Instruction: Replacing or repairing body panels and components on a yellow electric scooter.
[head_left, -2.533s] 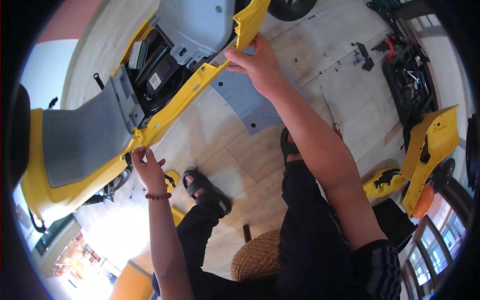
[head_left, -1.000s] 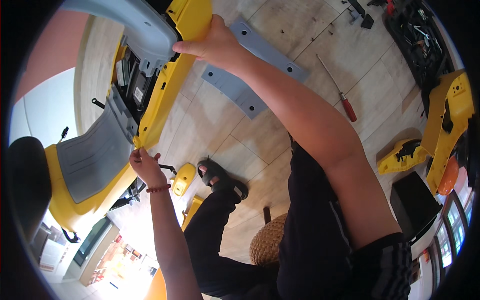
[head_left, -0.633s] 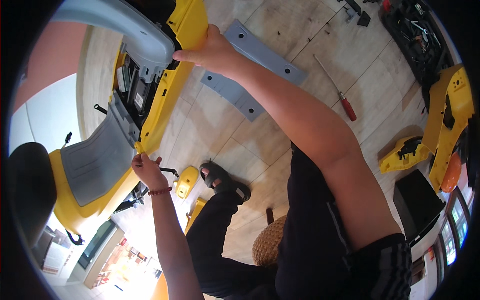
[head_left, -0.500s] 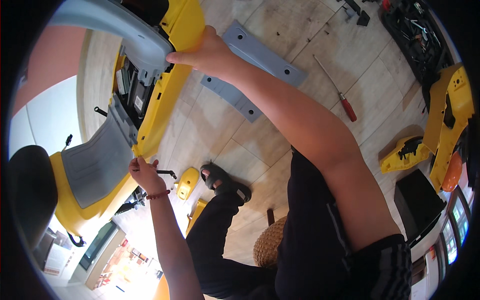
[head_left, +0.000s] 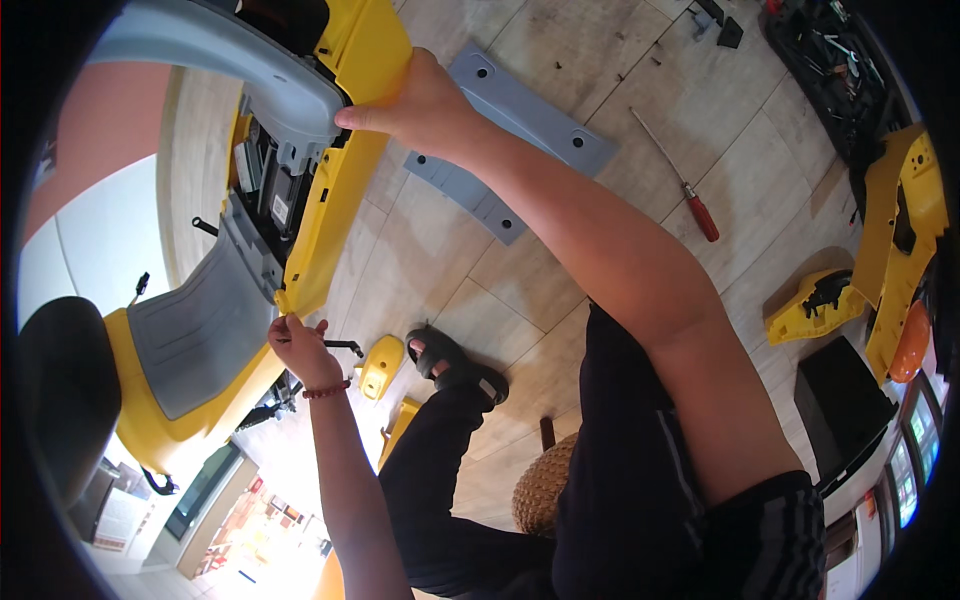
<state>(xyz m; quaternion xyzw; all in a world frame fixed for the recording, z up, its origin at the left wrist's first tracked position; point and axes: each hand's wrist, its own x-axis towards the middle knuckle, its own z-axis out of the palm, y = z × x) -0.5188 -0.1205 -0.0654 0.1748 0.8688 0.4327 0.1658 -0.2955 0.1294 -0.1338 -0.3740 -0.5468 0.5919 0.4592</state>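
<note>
A partly stripped yellow scooter point(head_left: 170, 436) stands at the left, with a long yellow side panel point(head_left: 326, 235) along its near flank. My right hand point(head_left: 425, 108) is wrapped over the panel's upper part, the thumb lying near the end of the grey leg shield point(head_left: 300, 105). At the panel's lower tip, the fingers of my left hand point(head_left: 300, 352) are pinched together on the yellow plastic. A grey footboard cover point(head_left: 200, 340) lies beside that tip. Between the grey parts, an open bay shows a dark labelled box point(head_left: 284, 203). A black lever point(head_left: 345, 347) sticks out behind my left hand.
On the floor lie two grey strips point(head_left: 535, 110), a red-handled screwdriver point(head_left: 700, 212), small screws and a yellow cover point(head_left: 381, 366). A black tool tray point(head_left: 845, 90), yellow body parts point(head_left: 815, 308) and a black box point(head_left: 842, 405) are at the right. A woven stool point(head_left: 543, 485) stands by my legs.
The view has shifted slightly. Both hands keep their places on the yellow side panel; nothing has been let go.
</note>
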